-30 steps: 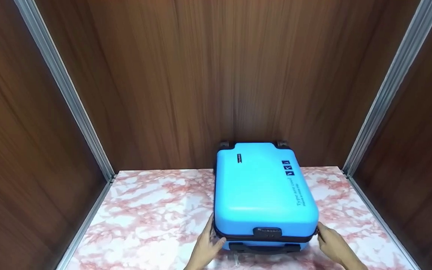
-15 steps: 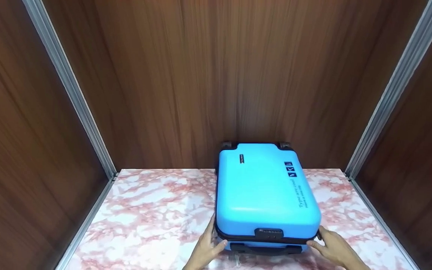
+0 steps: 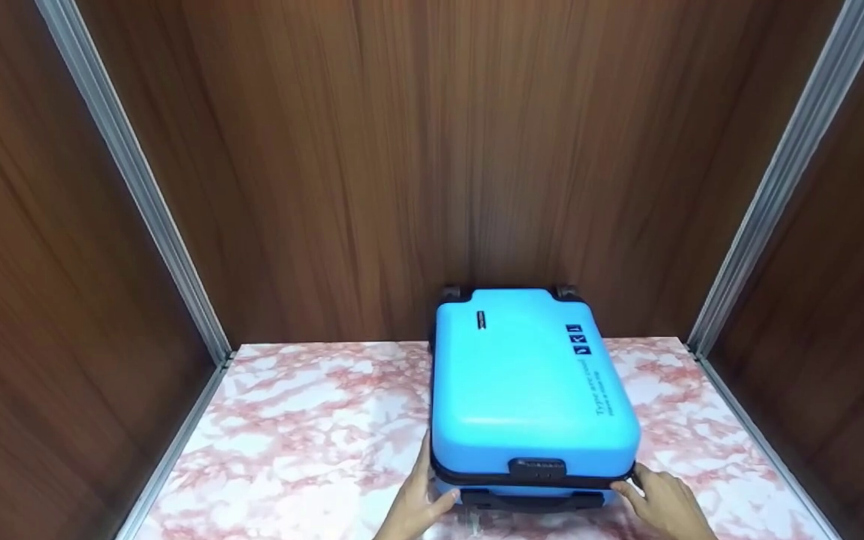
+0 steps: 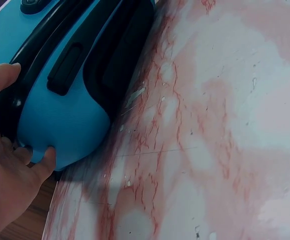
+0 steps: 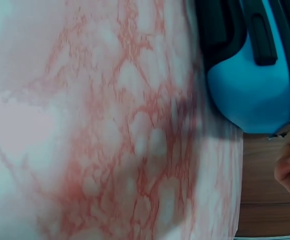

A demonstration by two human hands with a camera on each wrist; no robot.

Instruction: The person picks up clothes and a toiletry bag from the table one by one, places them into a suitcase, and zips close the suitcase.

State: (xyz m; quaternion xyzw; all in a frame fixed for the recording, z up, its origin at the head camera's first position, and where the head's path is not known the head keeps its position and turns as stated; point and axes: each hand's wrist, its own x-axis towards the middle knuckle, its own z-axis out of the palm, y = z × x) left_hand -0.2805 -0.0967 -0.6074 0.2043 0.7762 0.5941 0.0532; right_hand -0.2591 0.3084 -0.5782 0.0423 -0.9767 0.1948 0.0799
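A bright blue hard-shell suitcase (image 3: 529,375) lies flat, with its black wheels towards the back wall. A black zipper band runs round its side, and a lock (image 3: 537,469) and a carry handle (image 3: 529,501) face me. My left hand (image 3: 411,499) holds the front left corner, thumb on the front and fingers along the side. In the left wrist view, its thumb touches the black band. At the front right corner, my right hand (image 3: 668,502) has curled fingers and seems to pinch a zipper pull, mostly hidden; a small metallic bit (image 5: 279,135) shows beside the fingers.
The suitcase rests on a pink-and-white marbled tabletop (image 3: 297,435). Wood-grain panels (image 3: 327,165) stand behind and on both sides, with grey metal posts (image 3: 139,187) at the corners. The wrist views show wooden flooring (image 5: 265,175) past the table edge.
The thumb of my right hand has come into sight at the front right corner, and that hand has turned and curled more. My left hand and the suitcase stay nearly in place.
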